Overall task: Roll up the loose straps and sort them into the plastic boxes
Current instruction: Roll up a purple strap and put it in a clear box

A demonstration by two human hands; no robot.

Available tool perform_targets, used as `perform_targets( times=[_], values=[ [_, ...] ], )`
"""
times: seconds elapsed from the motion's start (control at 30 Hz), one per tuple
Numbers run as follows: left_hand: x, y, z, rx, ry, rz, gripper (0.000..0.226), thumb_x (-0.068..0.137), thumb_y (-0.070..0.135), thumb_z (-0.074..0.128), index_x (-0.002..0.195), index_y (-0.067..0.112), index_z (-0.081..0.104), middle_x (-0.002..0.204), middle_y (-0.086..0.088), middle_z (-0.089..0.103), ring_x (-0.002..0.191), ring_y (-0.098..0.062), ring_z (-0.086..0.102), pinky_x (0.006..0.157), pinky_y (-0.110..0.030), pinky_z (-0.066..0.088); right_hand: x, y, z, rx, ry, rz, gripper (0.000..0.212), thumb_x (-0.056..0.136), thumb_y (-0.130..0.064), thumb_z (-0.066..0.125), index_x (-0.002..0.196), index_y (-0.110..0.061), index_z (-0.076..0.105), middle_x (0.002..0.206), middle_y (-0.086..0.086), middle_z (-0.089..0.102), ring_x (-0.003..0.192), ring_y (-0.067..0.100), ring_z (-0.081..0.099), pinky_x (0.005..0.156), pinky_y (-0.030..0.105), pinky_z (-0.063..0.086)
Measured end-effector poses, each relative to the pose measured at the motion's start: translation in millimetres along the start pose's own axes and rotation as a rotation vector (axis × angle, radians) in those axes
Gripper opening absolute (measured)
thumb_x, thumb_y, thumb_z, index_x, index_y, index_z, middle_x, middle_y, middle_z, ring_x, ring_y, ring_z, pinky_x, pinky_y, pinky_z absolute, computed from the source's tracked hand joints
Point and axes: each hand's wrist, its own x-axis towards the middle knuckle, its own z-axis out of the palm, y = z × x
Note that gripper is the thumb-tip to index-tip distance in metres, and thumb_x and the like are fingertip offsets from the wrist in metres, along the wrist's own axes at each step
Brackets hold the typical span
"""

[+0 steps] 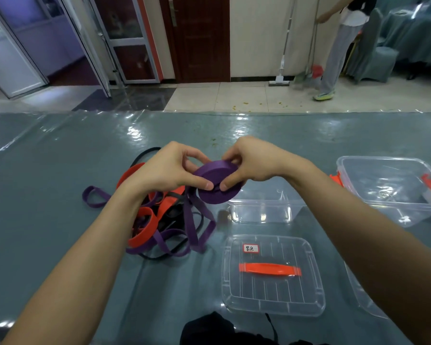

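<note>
Near strap pile, left hand, right hand pinch purple roll; label: 紫色.

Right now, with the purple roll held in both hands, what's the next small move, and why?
Probably turn the purple roll one more wrap rather than box it: the left hand and right hand both pinch it, and a loose purple tail hangs from it into the tangled pile. The open clear box on the table can wait until the tail is wound in.

Readable txt: 1 small white label on far-left corner of clear plastic box lid w/ orange handle. It read "紫色" (= purple).
</note>
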Motion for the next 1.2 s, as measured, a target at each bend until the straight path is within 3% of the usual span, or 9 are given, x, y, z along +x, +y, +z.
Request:
perform_targets(
  times=[0.1,0.23,0.37,0.47,0.6,0.7,0.8,1.0,1.2],
  values=[
    [-4,-7,-5,-0.105,0.027,0.015,0.048,0.072,0.023,0.101,0.111,0.017,0.075,0.094,-0.010,0.085,0.090,-0.030,0.084,0.087,-0.045,0.068,-5,10,7,0.147,0.064,-0.026,0.031,0.072,-0.037,0.099,0.092,-0.020,0.083,0.077,-0.004,0.081,0.072,0.017,0.080,0.076,0.040,0.066],
    [-16,-26,3,-0.292,0.146,0.069,0.030,0.074,0.026,0.094,0.100,0.016,0.081,0.094,-0.017,0.084,0.090,-0.029,0.083,0.086,-0.037,0.066,-10,21,13,0.357,0.139,-0.022,0.041,0.073,-0.032,0.098,0.109,-0.015,0.084,0.091,0.004,0.084,0.087,0.024,0.082,0.087,0.049,0.066],
    [-21,-32,10,-0.390,0.220,0.077,0.024,0.074,0.026,0.095,0.094,0.017,0.085,0.086,-0.014,0.084,0.082,-0.025,0.083,0.076,-0.026,0.064,-13,25,18,0.476,0.108,-0.011,0.041,0.074,-0.028,0.097,0.111,-0.015,0.084,0.095,0.006,0.084,0.091,0.025,0.082,0.087,0.044,0.067],
    [-21,-28,7,-0.391,0.203,0.070,0.030,0.073,0.025,0.098,0.095,0.010,0.084,0.081,-0.012,0.082,0.082,-0.029,0.083,0.076,-0.029,0.064,-13,25,20,0.497,0.093,-0.013,0.039,0.074,-0.028,0.097,0.109,-0.016,0.085,0.094,0.006,0.084,0.091,0.025,0.082,0.084,0.039,0.067],
    [-23,-25,4,-0.396,0.127,0.042,0.041,0.071,0.022,0.099,0.107,0.011,0.083,0.101,-0.018,0.084,0.096,-0.035,0.083,0.084,-0.037,0.067,-14,25,18,0.572,0.090,-0.016,0.038,0.075,-0.024,0.097,0.110,-0.016,0.085,0.095,0.006,0.084,0.090,0.024,0.082,0.078,0.029,0.066],
    [-22,-26,13,-0.349,0.140,0.029,0.043,0.067,0.023,0.101,0.105,0.015,0.084,0.101,-0.016,0.084,0.095,-0.033,0.083,0.086,-0.042,0.069,-15,27,19,0.601,0.099,-0.017,0.038,0.075,-0.025,0.096,0.111,-0.016,0.085,0.096,0.007,0.084,0.092,0.026,0.082,0.082,0.033,0.067],
    [-21,-28,17,-0.346,0.159,0.020,0.043,0.065,0.028,0.103,0.102,0.016,0.086,0.098,-0.014,0.085,0.092,-0.031,0.084,0.083,-0.037,0.068,-16,29,21,0.642,0.061,0.013,0.041,0.074,-0.026,0.096,0.111,-0.013,0.084,0.098,0.011,0.084,0.094,0.029,0.082,0.082,0.036,0.067],
    [-20,-27,11,-0.304,0.094,-0.002,0.049,0.062,0.037,0.106,0.104,0.019,0.086,0.097,-0.013,0.085,0.092,-0.032,0.084,0.086,-0.040,0.068,-19,31,17,0.698,0.043,0.012,0.042,0.083,-0.048,0.085,0.107,-0.015,0.084,0.099,0.015,0.082,0.095,0.037,0.080,0.077,0.039,0.068],
    [-17,-26,6,-0.292,0.075,-0.011,0.054,0.059,0.044,0.107,0.103,0.021,0.086,0.095,-0.012,0.085,0.092,-0.032,0.084,0.089,-0.043,0.068,-15,31,22,0.700,0.083,0.027,0.037,0.085,-0.044,0.084,0.109,-0.015,0.085,0.097,0.013,0.083,0.093,0.035,0.081,0.076,0.039,0.068]
  ],
)
